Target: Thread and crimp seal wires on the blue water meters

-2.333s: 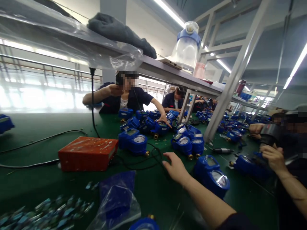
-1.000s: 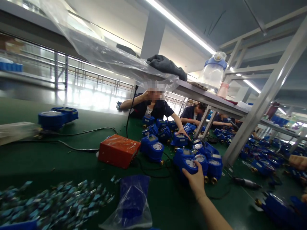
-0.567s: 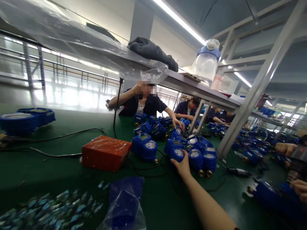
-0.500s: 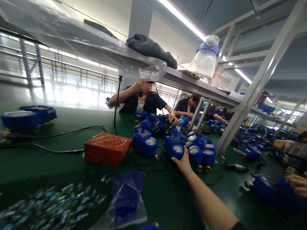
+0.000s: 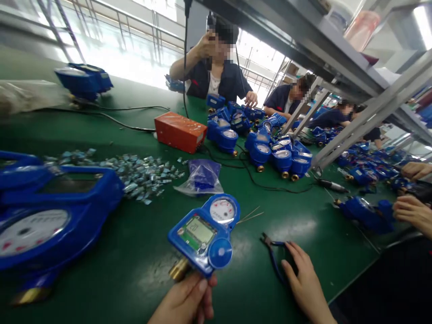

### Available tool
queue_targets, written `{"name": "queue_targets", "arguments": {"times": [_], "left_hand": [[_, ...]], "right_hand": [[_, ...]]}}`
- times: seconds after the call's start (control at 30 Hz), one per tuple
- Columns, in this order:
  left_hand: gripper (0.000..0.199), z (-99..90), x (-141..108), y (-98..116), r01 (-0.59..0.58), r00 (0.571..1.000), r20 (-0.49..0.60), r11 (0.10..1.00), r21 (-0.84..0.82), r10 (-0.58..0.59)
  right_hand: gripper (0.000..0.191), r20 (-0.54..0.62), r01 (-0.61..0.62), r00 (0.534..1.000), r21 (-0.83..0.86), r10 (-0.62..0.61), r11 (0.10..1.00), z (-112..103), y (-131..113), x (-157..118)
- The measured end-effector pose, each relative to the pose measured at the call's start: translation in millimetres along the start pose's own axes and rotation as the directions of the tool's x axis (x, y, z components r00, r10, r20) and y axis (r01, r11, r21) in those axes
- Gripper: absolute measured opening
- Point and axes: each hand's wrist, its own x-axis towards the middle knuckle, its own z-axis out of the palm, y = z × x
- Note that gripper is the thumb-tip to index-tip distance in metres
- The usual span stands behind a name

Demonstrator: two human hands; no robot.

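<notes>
My left hand (image 5: 189,299) grips the lower edge of a blue meter (image 5: 199,238) at the bottom centre. The meter shows a small display, a white round dial and a brass fitting. To its right, my right hand (image 5: 302,274) touches the blue handles of a pair of pliers (image 5: 277,261), its fingers curved over one handle. The pliers lie on the green table with their jaws pointing away from me. Thin wires (image 5: 249,216) lie beside the meter.
Large blue meters (image 5: 97,198) stand at the left, by a pile of small clear pieces (image 5: 145,173). Behind are a plastic bag (image 5: 202,177), an orange box (image 5: 180,131), grouped meters (image 5: 259,150) and a metal shelf frame. People work opposite; another person's hands (image 5: 413,211) are at right.
The view has tilted down. My right hand has left the grouped meters and is now at the pliers. My left hand has come into view holding a meter.
</notes>
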Motion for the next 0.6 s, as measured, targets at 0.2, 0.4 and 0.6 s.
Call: {"name": "queue_targets", "arguments": {"times": [0.2,0.4,0.6], "left_hand": [[0.034,10.6,-17,11,-0.011,0.999,0.031,1.0,0.022,0.01],[0.033,17.3,-20,7,-0.02,1.0,0.006,1.0,-0.002,0.02],[0.033,13.6,-19,4,-0.023,1.0,0.015,1.0,-0.007,0.023]], "right_hand": [[0.076,0.035,0.182,0.983,-0.343,-0.181,0.922,18,-4,-22],[0.069,0.043,0.259,0.965,-0.344,-0.26,0.903,18,-21,-17],[0.05,0.201,0.439,0.894,-0.216,-0.4,0.872,3,-43,8]]}}
